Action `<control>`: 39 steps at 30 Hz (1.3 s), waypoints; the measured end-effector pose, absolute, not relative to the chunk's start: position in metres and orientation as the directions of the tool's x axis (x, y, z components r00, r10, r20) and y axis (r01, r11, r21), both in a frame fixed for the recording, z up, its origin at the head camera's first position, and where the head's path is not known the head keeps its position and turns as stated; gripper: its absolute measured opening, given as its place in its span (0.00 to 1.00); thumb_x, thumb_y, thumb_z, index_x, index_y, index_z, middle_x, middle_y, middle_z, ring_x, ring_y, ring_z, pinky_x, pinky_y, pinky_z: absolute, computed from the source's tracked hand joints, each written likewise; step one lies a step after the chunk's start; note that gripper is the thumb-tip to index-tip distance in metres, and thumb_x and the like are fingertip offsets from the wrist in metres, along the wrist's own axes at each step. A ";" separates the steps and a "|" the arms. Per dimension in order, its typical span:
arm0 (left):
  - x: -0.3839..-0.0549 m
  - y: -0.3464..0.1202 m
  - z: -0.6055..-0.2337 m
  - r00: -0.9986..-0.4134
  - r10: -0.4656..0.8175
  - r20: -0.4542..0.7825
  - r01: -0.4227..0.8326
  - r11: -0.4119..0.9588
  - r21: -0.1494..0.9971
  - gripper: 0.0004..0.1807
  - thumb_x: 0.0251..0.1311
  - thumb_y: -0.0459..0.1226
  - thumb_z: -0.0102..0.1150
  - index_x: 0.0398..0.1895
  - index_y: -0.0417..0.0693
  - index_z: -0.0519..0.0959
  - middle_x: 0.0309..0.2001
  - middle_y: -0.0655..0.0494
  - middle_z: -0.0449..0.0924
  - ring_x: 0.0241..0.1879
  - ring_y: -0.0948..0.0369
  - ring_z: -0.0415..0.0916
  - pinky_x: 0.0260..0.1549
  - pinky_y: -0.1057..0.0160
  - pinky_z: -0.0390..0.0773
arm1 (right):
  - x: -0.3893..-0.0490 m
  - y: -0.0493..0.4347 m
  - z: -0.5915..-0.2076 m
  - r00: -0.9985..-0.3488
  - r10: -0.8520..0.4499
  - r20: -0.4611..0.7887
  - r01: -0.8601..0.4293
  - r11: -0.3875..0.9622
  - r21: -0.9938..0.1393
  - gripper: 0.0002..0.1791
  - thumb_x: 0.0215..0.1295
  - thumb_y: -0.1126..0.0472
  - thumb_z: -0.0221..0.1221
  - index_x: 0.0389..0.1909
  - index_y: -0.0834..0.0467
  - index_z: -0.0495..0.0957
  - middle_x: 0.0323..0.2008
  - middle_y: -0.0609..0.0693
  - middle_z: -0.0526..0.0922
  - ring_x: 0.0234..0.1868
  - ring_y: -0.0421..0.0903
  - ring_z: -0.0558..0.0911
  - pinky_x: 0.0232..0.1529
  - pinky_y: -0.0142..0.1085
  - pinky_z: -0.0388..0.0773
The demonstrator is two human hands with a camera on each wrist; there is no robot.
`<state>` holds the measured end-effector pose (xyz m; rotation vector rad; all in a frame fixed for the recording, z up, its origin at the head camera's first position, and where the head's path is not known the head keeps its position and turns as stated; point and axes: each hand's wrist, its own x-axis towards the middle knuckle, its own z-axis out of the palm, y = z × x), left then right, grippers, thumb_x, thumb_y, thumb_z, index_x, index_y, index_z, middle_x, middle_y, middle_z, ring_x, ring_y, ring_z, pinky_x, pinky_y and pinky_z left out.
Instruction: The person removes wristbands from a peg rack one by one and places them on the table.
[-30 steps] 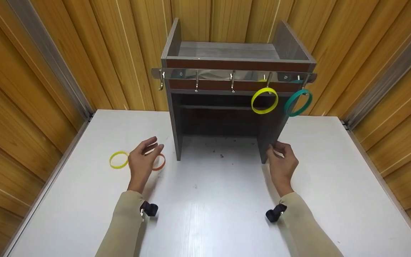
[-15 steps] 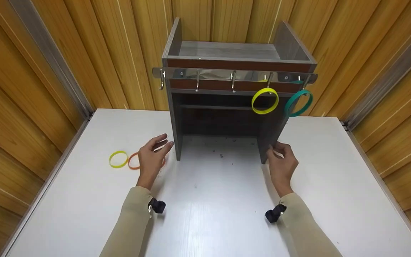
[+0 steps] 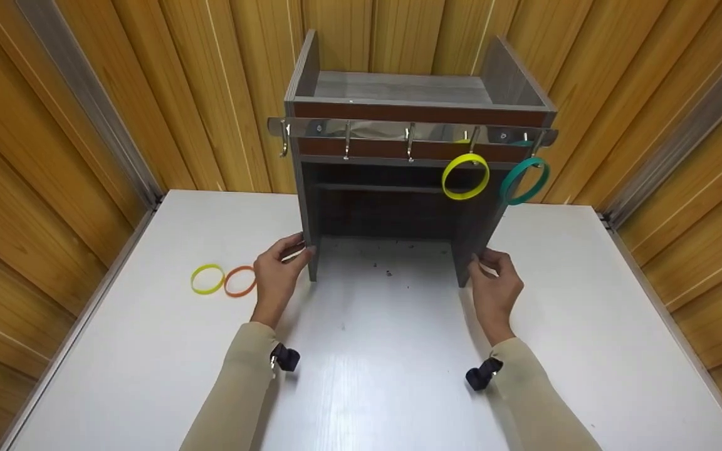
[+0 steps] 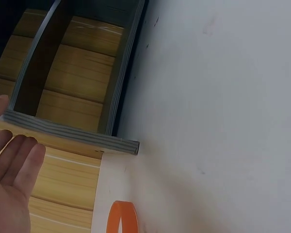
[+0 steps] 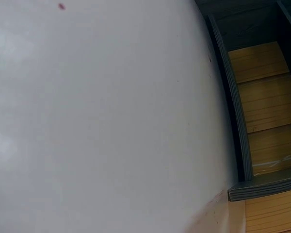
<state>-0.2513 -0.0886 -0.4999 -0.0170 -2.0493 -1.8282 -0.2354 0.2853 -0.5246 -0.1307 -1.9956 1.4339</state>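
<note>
A grey shelf unit (image 3: 423, 113) stands on the white table, with a metal hook rail (image 3: 376, 130) across its front. One yellow wristband (image 3: 444, 178) and a teal wristband (image 3: 505, 188) hang from hooks at the rail's right. My left hand (image 3: 276, 275) is at the left side panel, thumb by its front edge, fingers on the outer side. In the left wrist view, the fingers (image 4: 26, 162) look fairly straight, apart from the panel. My right hand (image 3: 497, 288) pinches the lower front edge of the right side panel (image 5: 264, 188); its fingers are mostly hidden in the right wrist view.
Another yellow wristband (image 3: 193, 285) and an orange wristband (image 3: 229, 291) lie side by side on the table (image 3: 373, 376), left of my left hand. Dark specks are scattered under the shelf. Wood-patterned walls (image 3: 210, 94) close in the back and sides.
My left hand has moved right, from over the orange wristband to the left side panel, uncovering more of that band. The right hand and the shelf have stayed in place.
</note>
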 end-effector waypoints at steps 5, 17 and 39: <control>-0.251 -0.083 -0.500 -0.915 -0.272 0.299 0.263 0.162 0.951 0.16 0.60 0.30 0.76 0.52 0.36 0.88 0.48 0.44 0.90 0.50 0.50 0.88 0.47 0.66 0.88 | -0.235 0.286 -0.524 -0.776 0.445 0.447 -0.294 0.372 -0.880 0.10 0.69 0.72 0.66 0.49 0.67 0.81 0.46 0.55 0.85 0.49 0.45 0.84 0.49 0.27 0.85; -0.255 -0.071 -0.504 -0.852 -0.365 0.375 0.315 0.215 0.925 0.12 0.59 0.28 0.77 0.46 0.35 0.89 0.43 0.42 0.90 0.44 0.48 0.90 0.41 0.67 0.88 | -0.234 0.286 -0.522 -0.778 0.450 0.438 -0.267 0.394 -0.879 0.11 0.68 0.71 0.65 0.50 0.68 0.81 0.47 0.56 0.86 0.47 0.40 0.84 0.49 0.28 0.85; -0.261 -0.071 -0.514 -0.814 -0.394 0.427 0.399 0.155 0.904 0.12 0.55 0.21 0.76 0.43 0.33 0.88 0.41 0.44 0.88 0.45 0.48 0.88 0.44 0.63 0.89 | -0.236 0.289 -0.526 -0.773 0.443 0.454 -0.280 0.404 -0.871 0.11 0.68 0.71 0.67 0.49 0.68 0.81 0.46 0.56 0.87 0.46 0.39 0.85 0.48 0.28 0.86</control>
